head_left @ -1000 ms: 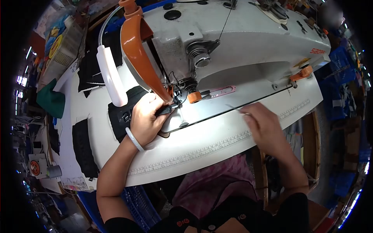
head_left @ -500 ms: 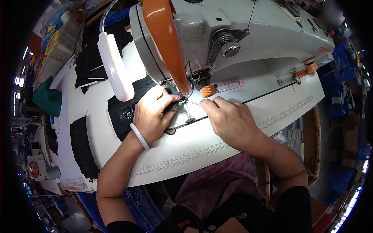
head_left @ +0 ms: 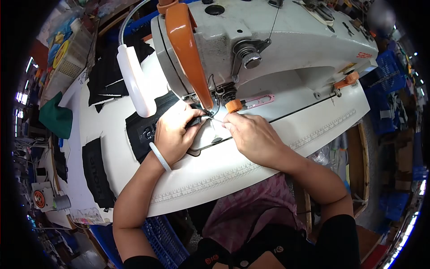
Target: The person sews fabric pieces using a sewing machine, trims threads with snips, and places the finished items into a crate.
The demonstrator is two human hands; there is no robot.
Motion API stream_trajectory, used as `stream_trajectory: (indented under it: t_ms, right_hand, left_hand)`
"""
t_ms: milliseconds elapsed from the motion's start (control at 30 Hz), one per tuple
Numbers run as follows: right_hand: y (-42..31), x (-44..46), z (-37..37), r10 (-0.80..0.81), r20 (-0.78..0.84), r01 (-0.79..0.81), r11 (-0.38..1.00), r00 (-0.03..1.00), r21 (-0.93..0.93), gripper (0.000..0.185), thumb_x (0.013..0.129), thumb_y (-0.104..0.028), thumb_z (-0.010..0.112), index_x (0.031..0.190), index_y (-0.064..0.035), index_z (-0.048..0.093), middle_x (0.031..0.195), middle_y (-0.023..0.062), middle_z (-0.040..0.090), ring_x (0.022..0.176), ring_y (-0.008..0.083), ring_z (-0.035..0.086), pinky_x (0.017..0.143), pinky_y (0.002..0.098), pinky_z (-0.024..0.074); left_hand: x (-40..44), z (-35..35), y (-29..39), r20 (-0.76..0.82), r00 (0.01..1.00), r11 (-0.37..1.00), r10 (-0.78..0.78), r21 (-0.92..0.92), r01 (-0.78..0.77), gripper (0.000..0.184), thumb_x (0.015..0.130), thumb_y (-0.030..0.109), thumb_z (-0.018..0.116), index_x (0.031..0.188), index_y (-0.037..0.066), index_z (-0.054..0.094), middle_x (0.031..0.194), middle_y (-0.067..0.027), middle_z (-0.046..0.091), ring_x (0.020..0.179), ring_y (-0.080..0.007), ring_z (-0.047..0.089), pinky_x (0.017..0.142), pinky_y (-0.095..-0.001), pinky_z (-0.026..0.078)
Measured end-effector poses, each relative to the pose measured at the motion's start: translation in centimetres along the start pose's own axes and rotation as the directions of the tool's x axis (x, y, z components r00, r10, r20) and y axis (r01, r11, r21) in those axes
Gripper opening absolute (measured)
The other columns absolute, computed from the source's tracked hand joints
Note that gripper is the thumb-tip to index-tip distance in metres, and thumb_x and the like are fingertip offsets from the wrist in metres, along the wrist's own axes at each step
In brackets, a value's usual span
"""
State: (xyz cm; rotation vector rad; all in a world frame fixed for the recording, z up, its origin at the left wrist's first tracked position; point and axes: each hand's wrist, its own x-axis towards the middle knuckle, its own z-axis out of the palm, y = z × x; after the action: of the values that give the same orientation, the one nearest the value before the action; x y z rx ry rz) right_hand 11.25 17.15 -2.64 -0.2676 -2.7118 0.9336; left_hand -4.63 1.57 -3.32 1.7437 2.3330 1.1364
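Observation:
Beside the needle area of a sewing machine (head_left: 219, 40), my left hand (head_left: 176, 127) pinches the edge of a black fabric piece (head_left: 142, 127) with pale lettering. Its thumb and forefinger meet close to the presser foot, which is mostly hidden. My right hand (head_left: 253, 136) is closed around a thin pointed metal tool (head_left: 217, 120), whose tip reaches left to the fabric edge by the needle. The tool's handle is hidden in my fingers, so its kind does not show. A pale bangle (head_left: 160, 157) circles my left wrist.
A white lamp (head_left: 136, 83) hangs just left of the machine head. More black fabric lies at the back left (head_left: 109, 76), and a lettered strip (head_left: 96, 172) lies on the left. A printed ruler (head_left: 251, 170) runs along the table's front edge. A green cloth (head_left: 57, 115) sits far left.
The view has shifted slightly. My right hand has moved a little left, and the tool tip is nearer the fabric. The left hand keeps its pinch.

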Motion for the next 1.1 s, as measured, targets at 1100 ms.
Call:
stream_trajectory:
  t_ms: [1100]
  right_hand:
    - [0.5, 0.5, 0.1, -0.024, -0.002, 0.024, 0.999, 1.000, 0.029, 0.008, 0.089, -0.006, 0.053, 0.089, 0.0008, 0.058, 0.074, 0.0220, 0.065, 0.071, 0.0390, 0.066, 0.063, 0.0483, 0.0514]
  left_hand:
    - [0.3, 0.0, -0.1, 0.041, 0.991, 0.984, -0.129, -0.118, 0.133, 0.017, 0.082, 0.004, 0.073, 0.099, 0.002, 0.072, 0.085, -0.0126, 0.069, 0.075, -0.0263, 0.066, 0.070, -0.0328, 0.052]
